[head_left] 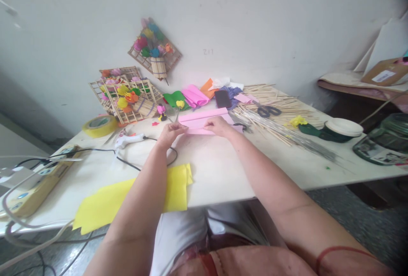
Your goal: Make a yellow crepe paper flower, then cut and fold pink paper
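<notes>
A folded pink sheet (204, 120) lies on the white table (216, 169) in front of me. My left hand (170, 133) pinches its near left edge, fingers closed on it. My right hand (219, 126) presses and grips the near right part of the same sheet, fingers curled. A yellow sheet (127, 197) lies under my left forearm at the table's front edge.
A white glue gun (129, 140) with a black cord lies left of my hands. Yellow tape roll (99, 126), flower frames (127, 97), black scissors (269, 111), wooden sticks (280, 101), green tape (331, 133) and a power strip (35, 182) surround the work spot.
</notes>
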A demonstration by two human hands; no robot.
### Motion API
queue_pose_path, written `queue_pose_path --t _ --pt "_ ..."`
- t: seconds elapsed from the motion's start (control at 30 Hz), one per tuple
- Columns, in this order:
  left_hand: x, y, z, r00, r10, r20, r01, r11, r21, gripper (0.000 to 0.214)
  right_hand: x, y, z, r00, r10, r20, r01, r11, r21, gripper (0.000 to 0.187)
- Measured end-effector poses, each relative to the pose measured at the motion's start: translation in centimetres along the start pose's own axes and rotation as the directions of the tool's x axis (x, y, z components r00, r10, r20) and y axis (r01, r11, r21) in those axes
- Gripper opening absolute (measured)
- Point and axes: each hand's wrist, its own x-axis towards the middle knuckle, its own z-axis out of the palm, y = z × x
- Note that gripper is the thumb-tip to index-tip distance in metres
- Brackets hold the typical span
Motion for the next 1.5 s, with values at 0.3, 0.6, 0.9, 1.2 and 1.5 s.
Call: queue_pose_path --t 0.3,0.6,0.9,1.2,1.5 --pt "0.6 -0.5 -0.1 0.99 0.117 -0.078 -0.071 0.895 0.441 0.023 -0.4 -1.2 0.1 0.999 0.045 -0.001 -0.044 0.992 -0.117 0.014" --pt "0.4 -0.5 -0.2 0.998 0.051 0.032 -0.059 0.938 0.341 0.042 -0.6 -1.2 0.0 0.999 0.039 0.015 -0.036 0.987 -0.158 0.014" --pt "0.4 0.2 0.9 0.991 0.123 0.049 -0.132 0.874 0.468 0.032 -0.5 -1.4 0.4 0.999 0.039 0.034 -0.032 0.984 -0.175 0.014" --pt "0.8 -0.4 1.1 0.98 0.182 0.085 -0.2 0.835 0.513 0.025 -0.4 -1.2 0.6 0.999 0.024 0.044 -0.015 0.982 -0.189 0.015" --pt "1.1 0.1 2.3 0.956 0.263 0.13 -0.268 0.602 0.752 0.022 -0.4 -1.8 0.8 0.999 0.032 0.016 -0.027 0.972 -0.232 0.014"
